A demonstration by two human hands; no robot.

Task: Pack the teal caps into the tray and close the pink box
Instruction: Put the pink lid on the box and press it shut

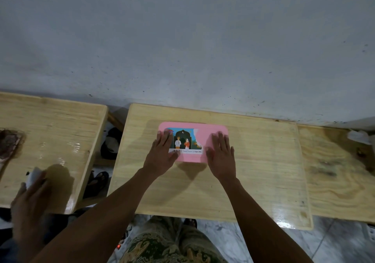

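Note:
The pink box point(203, 130) lies flat and closed on the middle wooden table point(253, 171), its lid carrying a colourful picture label. My left hand point(162, 151) presses flat on the lid's left side, fingers straight over the label. On the lid's right side my right hand point(222, 153) lies flat in the same way. No teal caps and no tray show in this view.
A second wooden table point(60, 133) stands to the left, where another person's hand point(30, 202) holds something white point(34, 176). A third wooden board point(334, 171) adjoins on the right with crumpled white material point(359, 136). Sandals point(97, 183) lie in the gap below. A grey wall rises behind.

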